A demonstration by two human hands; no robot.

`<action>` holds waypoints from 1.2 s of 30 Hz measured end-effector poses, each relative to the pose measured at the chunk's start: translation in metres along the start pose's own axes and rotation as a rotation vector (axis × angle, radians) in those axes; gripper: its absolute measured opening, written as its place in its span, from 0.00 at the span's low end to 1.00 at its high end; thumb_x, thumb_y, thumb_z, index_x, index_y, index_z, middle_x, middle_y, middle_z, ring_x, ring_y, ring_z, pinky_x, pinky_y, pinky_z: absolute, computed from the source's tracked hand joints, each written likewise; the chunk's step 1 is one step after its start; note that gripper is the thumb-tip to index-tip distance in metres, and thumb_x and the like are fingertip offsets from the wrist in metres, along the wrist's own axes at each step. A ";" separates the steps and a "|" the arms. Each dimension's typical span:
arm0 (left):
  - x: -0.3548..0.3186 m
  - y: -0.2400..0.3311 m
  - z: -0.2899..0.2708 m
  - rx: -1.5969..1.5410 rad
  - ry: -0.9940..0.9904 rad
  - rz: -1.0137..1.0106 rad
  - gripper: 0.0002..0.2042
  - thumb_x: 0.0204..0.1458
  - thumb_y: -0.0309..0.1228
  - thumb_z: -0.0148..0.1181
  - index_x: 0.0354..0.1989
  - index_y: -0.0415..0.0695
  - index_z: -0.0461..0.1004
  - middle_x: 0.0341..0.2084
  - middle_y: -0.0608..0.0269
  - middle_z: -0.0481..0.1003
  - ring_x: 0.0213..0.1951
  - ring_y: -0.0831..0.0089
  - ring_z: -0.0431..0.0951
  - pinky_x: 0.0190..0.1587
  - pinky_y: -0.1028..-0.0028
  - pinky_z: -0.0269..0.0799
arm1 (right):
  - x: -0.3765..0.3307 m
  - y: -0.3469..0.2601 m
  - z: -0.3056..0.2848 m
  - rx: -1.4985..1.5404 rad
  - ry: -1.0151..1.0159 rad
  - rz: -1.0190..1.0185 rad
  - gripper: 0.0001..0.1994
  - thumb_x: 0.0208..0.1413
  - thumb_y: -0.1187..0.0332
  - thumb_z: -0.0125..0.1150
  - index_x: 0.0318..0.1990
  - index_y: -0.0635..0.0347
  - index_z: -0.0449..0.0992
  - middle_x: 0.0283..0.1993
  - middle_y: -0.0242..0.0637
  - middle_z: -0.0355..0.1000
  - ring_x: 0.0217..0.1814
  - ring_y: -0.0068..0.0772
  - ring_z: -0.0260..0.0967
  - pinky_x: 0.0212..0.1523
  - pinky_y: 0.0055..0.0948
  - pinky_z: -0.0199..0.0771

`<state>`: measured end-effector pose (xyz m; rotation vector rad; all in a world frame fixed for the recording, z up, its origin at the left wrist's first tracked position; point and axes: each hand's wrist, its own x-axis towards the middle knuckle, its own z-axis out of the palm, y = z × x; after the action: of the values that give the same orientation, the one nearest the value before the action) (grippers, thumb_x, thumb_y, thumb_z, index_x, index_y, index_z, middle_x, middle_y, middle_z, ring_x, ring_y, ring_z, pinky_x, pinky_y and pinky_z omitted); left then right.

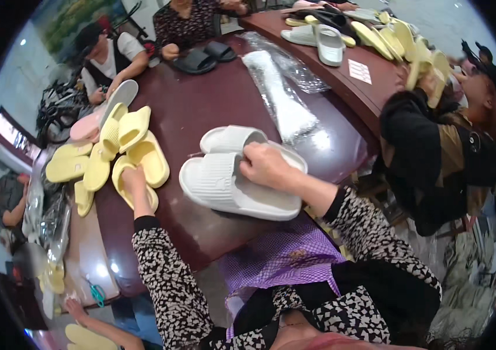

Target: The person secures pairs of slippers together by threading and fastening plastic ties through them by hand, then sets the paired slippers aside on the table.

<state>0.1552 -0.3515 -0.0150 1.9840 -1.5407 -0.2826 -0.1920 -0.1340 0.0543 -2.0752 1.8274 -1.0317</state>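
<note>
White slippers (210,186), a side-by-side pair, sit on the dark red table (201,105) by its near edge, toes pointing toward the table's left side. Right hand (268,166) is at the nearer one's strap opening, knuckles bent, fingers curled well in; the tips are hidden, so I can't tell whether they pinch anything. Over near the table's left edge, the left hand (133,178) dips into a yellow slipper (122,186), fingers pointing down inside; how wide they spread, or whether they grip, can't be seen.

Now, the handling! These look like moulded foam: light, no trouble to lift, hardly fragile, though pale enough to show a smudge. The sole should be the stiffer part, the strap springier, likely to give under a squeeze. Best purchase looks to be the ribbed strap, thumb inside and fingers over the top, or both inner sides pinched together to bring the pair up as one. Smooth outer walls could slip, and the table's shiny top may let them skate.

More yellow slippers (99,166) crowd the table's left edge, black slippers (194,60) wait at its far end, and clear plastic bags (283,99) lie along its right side.
</note>
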 end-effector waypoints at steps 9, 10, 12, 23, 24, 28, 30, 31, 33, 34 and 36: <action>0.001 -0.028 -0.005 0.231 0.098 0.220 0.17 0.41 0.39 0.63 0.28 0.34 0.72 0.28 0.41 0.75 0.33 0.49 0.76 0.36 0.58 0.70 | 0.129 0.131 -0.246 -1.220 -0.268 -0.168 0.10 0.50 0.66 0.52 0.35 0.61 0.75 0.34 0.46 0.73 0.39 0.48 0.71 0.40 0.39 0.70; -0.003 -0.003 0.016 0.083 0.016 0.174 0.17 0.41 0.40 0.63 0.27 0.35 0.73 0.28 0.42 0.75 0.32 0.49 0.76 0.36 0.58 0.70 | 0.109 0.194 -0.296 -0.498 0.419 -0.144 0.09 0.54 0.65 0.50 0.34 0.59 0.75 0.31 0.45 0.72 0.37 0.47 0.70 0.38 0.40 0.70; -0.003 0.032 0.010 0.097 -0.042 0.161 0.17 0.41 0.39 0.62 0.30 0.35 0.75 0.32 0.43 0.75 0.36 0.50 0.76 0.39 0.58 0.71 | 0.128 0.219 -0.385 -1.110 0.371 -0.048 0.15 0.58 0.60 0.50 0.44 0.60 0.74 0.35 0.43 0.72 0.34 0.38 0.70 0.36 0.35 0.69; -0.002 0.034 -0.012 0.081 -0.021 -0.135 0.23 0.44 0.46 0.57 0.38 0.34 0.75 0.40 0.45 0.75 0.43 0.54 0.75 0.44 0.61 0.70 | -0.047 0.085 -0.091 0.039 0.110 0.014 0.05 0.53 0.77 0.55 0.36 0.67 0.74 0.28 0.34 0.70 0.26 0.21 0.64 0.27 0.21 0.65; 0.000 0.036 -0.010 0.088 0.012 -0.139 0.23 0.45 0.45 0.57 0.38 0.34 0.75 0.39 0.44 0.75 0.43 0.54 0.75 0.44 0.61 0.70 | -0.068 0.077 -0.073 0.107 0.115 0.057 0.05 0.53 0.77 0.54 0.36 0.67 0.73 0.28 0.35 0.70 0.26 0.22 0.64 0.27 0.21 0.65; 0.007 0.042 0.000 0.087 0.082 -0.134 0.21 0.46 0.43 0.56 0.36 0.34 0.76 0.38 0.42 0.75 0.42 0.52 0.75 0.45 0.61 0.69 | -0.110 0.082 -0.030 -0.033 0.216 -0.152 0.05 0.51 0.80 0.54 0.35 0.68 0.73 0.29 0.38 0.70 0.27 0.25 0.66 0.29 0.23 0.66; 0.009 0.050 0.001 0.028 0.115 -0.109 0.19 0.46 0.41 0.54 0.35 0.33 0.76 0.37 0.41 0.75 0.42 0.51 0.75 0.45 0.61 0.69 | -0.107 0.083 -0.035 0.036 0.216 -0.049 0.04 0.51 0.80 0.54 0.35 0.68 0.73 0.29 0.39 0.70 0.28 0.27 0.67 0.29 0.23 0.66; 0.009 0.048 0.003 0.041 0.105 -0.105 0.19 0.46 0.41 0.54 0.35 0.33 0.76 0.37 0.41 0.75 0.42 0.51 0.75 0.45 0.61 0.69 | -0.104 0.086 -0.035 0.111 0.221 0.032 0.04 0.51 0.80 0.54 0.35 0.67 0.73 0.29 0.40 0.70 0.28 0.29 0.67 0.30 0.24 0.67; 0.005 0.039 -0.002 0.089 0.090 -0.049 0.19 0.46 0.41 0.55 0.33 0.32 0.76 0.35 0.39 0.74 0.40 0.49 0.75 0.44 0.60 0.69 | -0.103 0.087 -0.036 0.197 0.223 0.120 0.04 0.50 0.80 0.54 0.35 0.67 0.72 0.30 0.42 0.70 0.29 0.31 0.68 0.31 0.25 0.67; 0.002 0.033 -0.008 0.113 0.088 -0.024 0.19 0.46 0.41 0.55 0.32 0.31 0.75 0.34 0.38 0.74 0.40 0.48 0.75 0.43 0.60 0.69 | -0.102 0.088 -0.036 0.198 0.215 0.102 0.04 0.50 0.81 0.54 0.35 0.67 0.72 0.30 0.42 0.70 0.29 0.33 0.68 0.32 0.25 0.67; -0.008 0.024 -0.022 0.179 0.069 0.011 0.20 0.46 0.41 0.55 0.31 0.31 0.75 0.33 0.38 0.74 0.39 0.47 0.75 0.43 0.59 0.69 | -0.101 0.088 -0.037 0.200 0.197 0.064 0.05 0.50 0.81 0.54 0.35 0.67 0.72 0.30 0.43 0.70 0.29 0.35 0.68 0.33 0.26 0.68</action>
<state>0.1443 -0.3401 0.0146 2.0977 -1.5794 -0.0725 -0.2842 -0.0486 -0.0051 -1.8450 1.7795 -1.3821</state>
